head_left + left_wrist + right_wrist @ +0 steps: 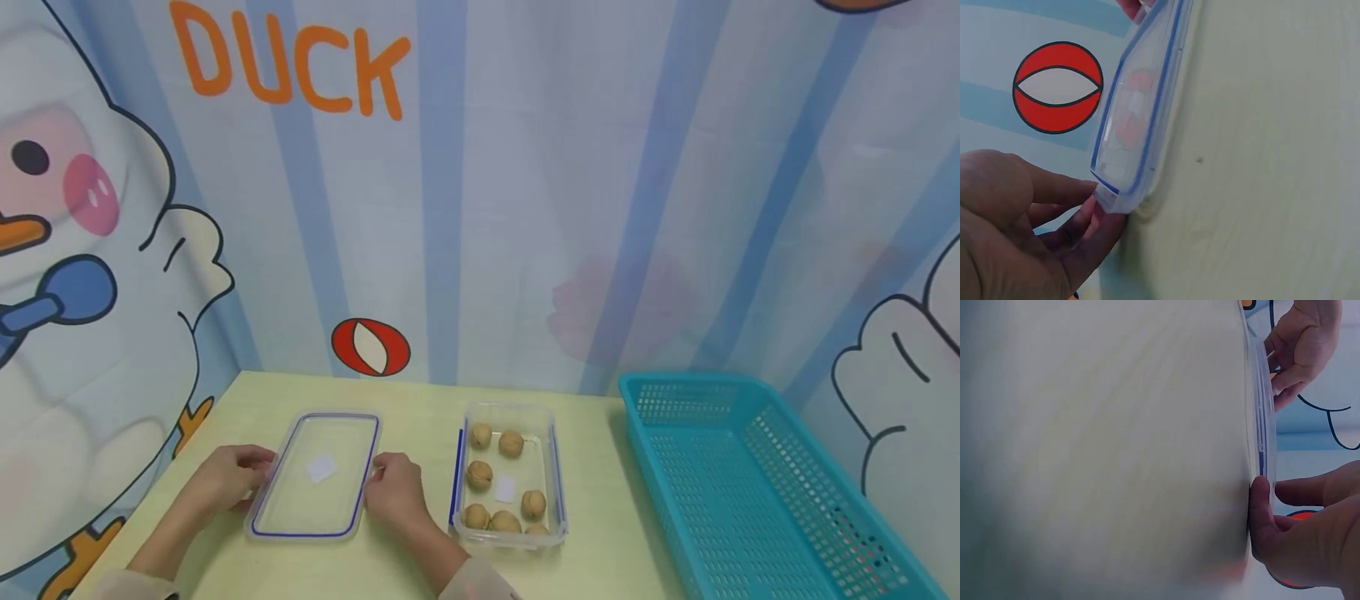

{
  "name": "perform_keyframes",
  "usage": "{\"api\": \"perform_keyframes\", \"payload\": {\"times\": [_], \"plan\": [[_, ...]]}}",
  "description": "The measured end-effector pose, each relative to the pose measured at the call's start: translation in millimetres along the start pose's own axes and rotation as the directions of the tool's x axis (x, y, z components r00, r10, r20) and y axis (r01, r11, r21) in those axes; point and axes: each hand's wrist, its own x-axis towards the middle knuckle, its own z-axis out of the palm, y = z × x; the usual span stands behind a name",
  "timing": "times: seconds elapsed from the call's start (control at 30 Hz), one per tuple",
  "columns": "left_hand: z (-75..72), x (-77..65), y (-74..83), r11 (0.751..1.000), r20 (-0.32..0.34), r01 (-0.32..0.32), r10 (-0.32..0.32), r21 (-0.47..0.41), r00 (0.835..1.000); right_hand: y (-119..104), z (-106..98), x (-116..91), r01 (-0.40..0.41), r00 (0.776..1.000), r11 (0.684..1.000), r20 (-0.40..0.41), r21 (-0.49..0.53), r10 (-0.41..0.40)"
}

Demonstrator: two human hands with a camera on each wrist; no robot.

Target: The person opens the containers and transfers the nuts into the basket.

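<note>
A clear rectangular plastic lid (307, 507) with a blue seal ring and a small white label (322, 468) is between my hands on the left of the table. My left hand (228, 479) pinches its left side; in the left wrist view, thumb and fingers close on the lid's end. On the opposite side my right hand (397, 492) grips the edge, thumb and fingers on either face in the right wrist view. To the right of that hand stands a clear plastic box (512, 539) holding several walnuts (479, 476) and a white label (505, 488).
A turquoise perforated basket (750, 492) stands at the right end of the pale yellow table (600, 483). Behind the table hangs a striped blue and white cloth (510, 208) with printed ducks and lettering.
</note>
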Motion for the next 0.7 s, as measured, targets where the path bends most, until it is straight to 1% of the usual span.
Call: {"api": "perform_keyframes", "payload": {"times": [0.1, 0.23, 0.3, 0.37, 0.53, 0.6, 0.7], "plan": [[2.1, -1.4, -2.8, 1.000, 0.000, 0.008, -0.008, -0.012, 1.000, 2.1, 2.1, 0.0, 0.060, 0.998, 0.997, 0.005, -0.057, -0.060], [2.2, -1.5, -5.5, 0.999, 0.007, 0.018, -0.017, -0.037, 1.000, 1.6, 1.5, -0.7, 0.101, 0.995, 0.989, 0.005, -0.110, -0.101], [1.8, -1.3, -6.7, 0.998, 0.017, 0.024, -0.023, -0.050, 1.000, 1.4, 0.6, -1.0, 0.107, 0.994, 0.986, 0.006, -0.126, -0.107], [1.4, -1.6, -8.0, 0.998, 0.027, 0.025, -0.023, -0.060, 0.999, 3.5, 0.9, -0.4, 0.134, 0.991, 0.978, 0.000, -0.158, -0.136], [0.9, -3.2, -9.9, 0.998, 0.043, 0.016, -0.013, -0.063, 0.999, 7.6, 3.1, 1.3, 0.117, 0.993, 0.976, 0.017, -0.182, -0.116], [1.2, -4.3, -9.0, 0.998, 0.042, 0.012, -0.010, -0.060, 0.999, 3.9, 1.6, -0.9, 0.099, 0.995, 0.979, 0.028, -0.176, -0.095], [1.8, -4.1, -7.9, 0.999, 0.044, 0.004, -0.002, -0.052, 0.999, -0.9, -1.5, -4.0, 0.102, 0.995, 0.978, 0.033, -0.179, -0.098]]}}
